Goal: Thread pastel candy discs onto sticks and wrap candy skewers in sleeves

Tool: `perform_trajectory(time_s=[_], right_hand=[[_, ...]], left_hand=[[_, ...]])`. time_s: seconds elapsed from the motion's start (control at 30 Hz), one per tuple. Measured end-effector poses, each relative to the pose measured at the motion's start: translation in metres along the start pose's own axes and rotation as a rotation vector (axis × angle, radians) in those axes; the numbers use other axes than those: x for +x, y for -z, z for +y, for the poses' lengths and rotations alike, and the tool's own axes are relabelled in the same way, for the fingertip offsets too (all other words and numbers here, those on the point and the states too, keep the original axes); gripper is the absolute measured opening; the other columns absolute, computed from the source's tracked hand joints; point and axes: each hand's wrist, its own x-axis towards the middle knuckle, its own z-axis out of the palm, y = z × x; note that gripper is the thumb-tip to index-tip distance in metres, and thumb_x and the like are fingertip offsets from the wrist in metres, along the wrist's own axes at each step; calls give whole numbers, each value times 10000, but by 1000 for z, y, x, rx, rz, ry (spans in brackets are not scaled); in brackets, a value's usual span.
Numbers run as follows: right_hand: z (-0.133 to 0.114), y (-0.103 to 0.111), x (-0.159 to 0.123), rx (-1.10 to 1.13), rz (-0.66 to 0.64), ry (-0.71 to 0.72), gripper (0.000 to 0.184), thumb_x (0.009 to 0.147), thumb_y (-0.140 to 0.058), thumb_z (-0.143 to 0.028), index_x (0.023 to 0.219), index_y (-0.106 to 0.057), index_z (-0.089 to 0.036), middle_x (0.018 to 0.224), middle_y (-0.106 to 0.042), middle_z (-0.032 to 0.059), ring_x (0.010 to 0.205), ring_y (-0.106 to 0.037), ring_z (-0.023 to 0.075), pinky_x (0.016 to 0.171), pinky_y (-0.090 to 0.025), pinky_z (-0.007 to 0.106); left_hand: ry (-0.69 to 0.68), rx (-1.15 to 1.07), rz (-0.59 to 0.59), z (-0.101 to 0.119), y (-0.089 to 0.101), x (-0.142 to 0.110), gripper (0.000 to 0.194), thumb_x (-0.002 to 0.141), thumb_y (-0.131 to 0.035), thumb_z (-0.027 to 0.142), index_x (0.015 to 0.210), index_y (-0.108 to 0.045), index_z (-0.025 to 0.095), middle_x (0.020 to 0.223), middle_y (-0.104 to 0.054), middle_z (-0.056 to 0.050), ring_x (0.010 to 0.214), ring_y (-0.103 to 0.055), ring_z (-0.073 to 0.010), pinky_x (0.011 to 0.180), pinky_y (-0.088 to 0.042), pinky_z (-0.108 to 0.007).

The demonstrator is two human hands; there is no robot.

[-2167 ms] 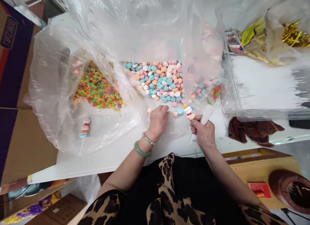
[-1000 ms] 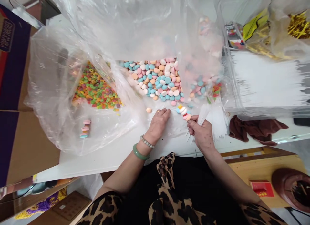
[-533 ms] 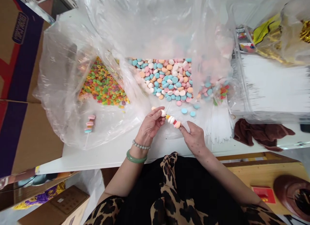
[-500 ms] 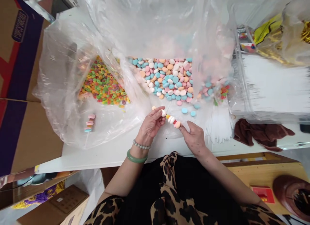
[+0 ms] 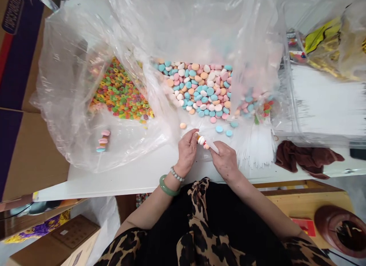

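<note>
Left hand [image 5: 188, 153] pinches the ten o'clock end of a candy skewer [image 5: 201, 140]; right hand [image 5: 225, 159] grips its four o'clock end, stacked candies between. Loose blue discs [image 5: 219, 129] lie toward two o'clock.

The candy skewer [image 5: 201, 140] slants from your left hand [image 5: 187, 149] down to your right hand [image 5: 225, 159], pinched at both ends. A yellow-orange piece [image 5: 198, 137] sits beside your left hand, followed by rounded white pieces [image 5: 201, 140], a bit of red [image 5: 204, 143], and pale peach [image 5: 206, 146] beside your right hand; your left hand covers part of its upper end.
</note>
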Motion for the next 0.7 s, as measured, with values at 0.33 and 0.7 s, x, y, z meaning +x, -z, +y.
perform_trajectory(time_s=[0.33,0.7], right_hand=[[4,-10,13,197,-109,-207,268,852,-516,-422,809,-702,-233,704,-659,11,690,-588,204,635,-418,288],[14,-15,3,180,-105,-355,232,728,-613,-411,810,-681,-205,605,-613,1,524,-537,191,551,-449,315]], left_hand=[[-33,136,-23,-8,-6,13,284,945,-424,330,1012,-659,187,981,-692,-52,924,-616,-173,859,-466,-307],[-105,83,-19,-10,7,7,292,928,-447,334,986,-682,171,966,-702,-71,916,-622,-198,877,-482,-326]])
